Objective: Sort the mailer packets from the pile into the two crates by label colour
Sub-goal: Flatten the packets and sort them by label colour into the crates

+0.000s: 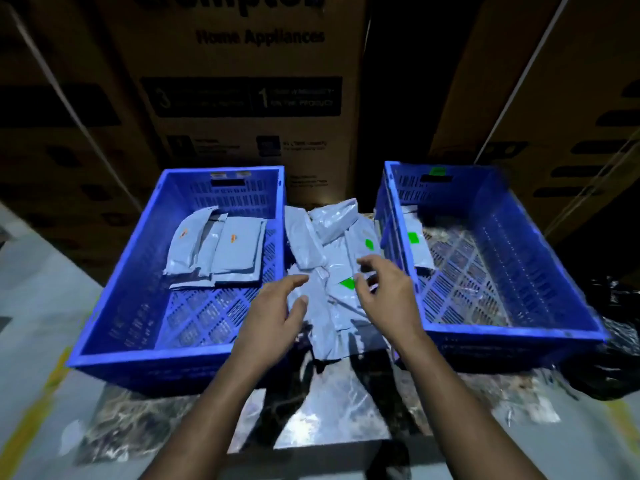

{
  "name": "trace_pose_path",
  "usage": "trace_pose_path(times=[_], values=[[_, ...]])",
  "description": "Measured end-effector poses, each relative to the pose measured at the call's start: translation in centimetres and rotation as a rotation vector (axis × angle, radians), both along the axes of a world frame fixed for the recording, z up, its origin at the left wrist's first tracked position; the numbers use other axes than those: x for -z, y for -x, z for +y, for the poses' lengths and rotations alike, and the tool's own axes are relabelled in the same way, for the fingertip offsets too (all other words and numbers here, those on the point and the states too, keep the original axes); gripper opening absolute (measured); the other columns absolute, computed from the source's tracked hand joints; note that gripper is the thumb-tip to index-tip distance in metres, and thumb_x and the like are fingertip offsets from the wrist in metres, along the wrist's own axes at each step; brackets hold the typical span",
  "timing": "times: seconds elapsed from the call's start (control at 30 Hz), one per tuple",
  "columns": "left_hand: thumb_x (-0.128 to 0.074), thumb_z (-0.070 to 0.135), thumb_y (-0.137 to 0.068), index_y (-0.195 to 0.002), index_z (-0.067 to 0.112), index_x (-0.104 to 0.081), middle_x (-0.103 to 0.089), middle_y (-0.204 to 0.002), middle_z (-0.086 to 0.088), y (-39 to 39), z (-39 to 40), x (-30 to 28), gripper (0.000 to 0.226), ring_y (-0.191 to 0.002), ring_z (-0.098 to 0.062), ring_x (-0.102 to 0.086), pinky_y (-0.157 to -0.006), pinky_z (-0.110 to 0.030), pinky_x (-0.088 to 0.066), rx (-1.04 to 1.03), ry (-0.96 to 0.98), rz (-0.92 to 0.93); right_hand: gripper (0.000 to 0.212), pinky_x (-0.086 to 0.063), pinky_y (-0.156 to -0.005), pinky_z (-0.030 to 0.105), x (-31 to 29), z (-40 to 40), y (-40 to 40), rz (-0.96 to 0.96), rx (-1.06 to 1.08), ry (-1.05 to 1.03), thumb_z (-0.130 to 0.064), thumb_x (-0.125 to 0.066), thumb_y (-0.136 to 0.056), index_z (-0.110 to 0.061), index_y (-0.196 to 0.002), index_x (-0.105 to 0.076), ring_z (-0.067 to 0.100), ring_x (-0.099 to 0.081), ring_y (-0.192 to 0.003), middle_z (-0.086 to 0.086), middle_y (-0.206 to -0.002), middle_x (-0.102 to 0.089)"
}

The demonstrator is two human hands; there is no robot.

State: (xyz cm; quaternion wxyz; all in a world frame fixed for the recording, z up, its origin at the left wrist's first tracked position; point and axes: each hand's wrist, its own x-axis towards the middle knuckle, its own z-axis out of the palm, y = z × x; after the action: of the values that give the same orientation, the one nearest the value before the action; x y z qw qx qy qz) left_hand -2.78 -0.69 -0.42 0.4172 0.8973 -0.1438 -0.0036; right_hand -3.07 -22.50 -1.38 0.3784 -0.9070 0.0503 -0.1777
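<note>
Head view: your left hand [277,306] and right hand [384,289] hover with fingers spread, gripping nothing, over the pile of grey plastic mailer packets [329,258] between two blue slatted plastic crates. The left crate [138,289] holds orange-labelled packets [221,247]; the right crate [519,271] holds a green-labelled packet [415,244].

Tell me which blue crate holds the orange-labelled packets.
The left crate: its packets show orange labels, while the right crate holds a green-labelled packet.

Pile of packets [329,268] lies between left crate [114,306] and right crate [540,271]; cartons [242,81] stand behind.
</note>
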Motion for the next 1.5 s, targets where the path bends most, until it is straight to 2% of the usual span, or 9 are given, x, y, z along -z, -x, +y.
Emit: trace_pose_path(times=[0.33, 0.47, 0.67, 0.87, 1.0, 1.13, 1.27, 1.37, 1.5], values=[[-0.059, 0.019, -0.098, -0.124, 0.028, -0.064, -0.070, -0.113, 0.017, 3.3, 2.6, -0.2, 0.029, -0.100, 0.008, -0.062, -0.084, -0.018, -0.052, -0.091, 0.073, 0.024, 0.080, -0.047, -0.094, 0.040, 10.5, 7.2, -3.3, 0.560, -0.143, 0.202, -0.055, -0.075, -0.074, -0.012, -0.136, -0.045, 0.029, -0.048, -0.123, 0.010, -0.129, -0.049], [-0.058, 0.025, -0.098, -0.126, 0.034, -0.062, -0.071, -0.108, 0.017, 4.2, 2.4, -0.2, 0.029, -0.084, 0.001, -0.067, -0.077, -0.028, -0.057, -0.074, 0.111, 0.079, 0.047, -0.046, -0.082, 0.038, 10.9, 6.7, -3.3, 0.501, -0.099, 0.243, -0.028, -0.066, -0.086, -0.013, -0.127, -0.049, 0.033, -0.056, -0.111, 0.011, -0.119, -0.053], [-0.059, 0.024, -0.099, -0.125, 0.035, -0.060, -0.072, -0.107, 0.018, 5.9, 2.7, 0.5, 0.028, -0.099, 0.009, -0.063, -0.080, -0.009, -0.048, -0.036, 0.203, 0.213, 0.023, -0.035, -0.058, 0.028, 7.0, 2.6, 1.0, 0.183, 0.055, -0.031, -0.007, -0.058, -0.090, -0.015, -0.111, -0.062, 0.025, -0.058, -0.080, -0.007, -0.080, -0.054], [-0.076, 0.032, -0.085, -0.123, 0.025, -0.057, -0.071, -0.107, 0.006, 8.9, 1.8, 4.9, 0.043, -0.093, -0.008, -0.070, -0.070, -0.019, -0.056, 0.017, 0.428, 0.530, 0.029, -0.052, -0.093, 0.039, 5.7, -3.0, 9.7, 0.343, -0.358, -0.310, -0.024, -0.063, -0.090, -0.021, -0.119, -0.067, 0.020, -0.066, -0.108, -0.002, -0.111, -0.071], [-0.080, 0.035, -0.077, -0.124, 0.020, -0.059, -0.073, -0.109, -0.016, 10.4, 0.0, 8.9, 0.053, -0.098, -0.027, -0.072, -0.090, -0.048, -0.055, -0.044, 0.578, 0.734, 0.031, -0.050, -0.097, 0.026, 6.7, -4.8, 12.9, 0.557, -0.481, -0.264, -0.011, -0.062, -0.093, -0.025, -0.120, -0.069, 0.002, -0.063, -0.114, -0.018, -0.120, -0.069], [-0.076, 0.020, -0.086, -0.096, 0.014, -0.073, -0.078, -0.090, -0.007, 11.3, -2.0, 12.3, 0.012, -0.088, -0.031, -0.073, -0.088, -0.051, -0.055, -0.143, 0.473, 0.720, 0.040, -0.053, -0.092, 0.031, 9.1, -4.9, 13.5, 0.479, -0.137, 0.020, -0.017, -0.064, -0.087, -0.032, -0.124, -0.064, 0.007, -0.065, -0.103, -0.011, -0.113, -0.069], [-0.081, 0.034, -0.078, -0.081, 0.020, -0.073, -0.075, -0.074, 0.003, 11.3, -3.9, 15.4, 0.016, -0.070, -0.020, -0.071, -0.073, -0.042, -0.060, -0.332, 0.280, 0.690, 0.043, -0.046, -0.094, 0.034, 11.4, -4.5, 15.2, 0.415, -0.154, 0.279, -0.017, -0.058, -0.089, -0.022, -0.132, -0.057, 0.023, -0.057, -0.116, 0.002, -0.126, -0.062], [-0.078, 0.035, -0.084, -0.090, 0.017, -0.069, -0.071, -0.077, 0.003, 12.0, -4.8, 15.9, 0.022, -0.075, -0.022, -0.070, -0.059, -0.024, -0.050, -0.456, 0.173, 0.606, 0.056, -0.031, -0.114, 0.042, 14.4, -4.6, 17.1, 0.603, -0.341, 0.472, -0.033, -0.052, -0.096, -0.022, -0.149, -0.036, 0.025, -0.032, -0.145, 0.000, -0.156, -0.037], [-0.069, 0.036, -0.090, -0.121, 0.018, -0.061, -0.067, -0.107, 0.004, 13.0, -4.8, 15.9, 0.037, -0.100, -0.019, -0.062, -0.082, -0.033, -0.050, -0.401, -0.134, 0.298, 0.067, -0.007, -0.122, 0.051, 16.5, -4.9, 18.5, 0.590, -0.353, 0.599, -0.022, -0.041, -0.101, -0.021, -0.160, -0.010, 0.019, -0.003, -0.155, -0.003, -0.168, -0.004]])
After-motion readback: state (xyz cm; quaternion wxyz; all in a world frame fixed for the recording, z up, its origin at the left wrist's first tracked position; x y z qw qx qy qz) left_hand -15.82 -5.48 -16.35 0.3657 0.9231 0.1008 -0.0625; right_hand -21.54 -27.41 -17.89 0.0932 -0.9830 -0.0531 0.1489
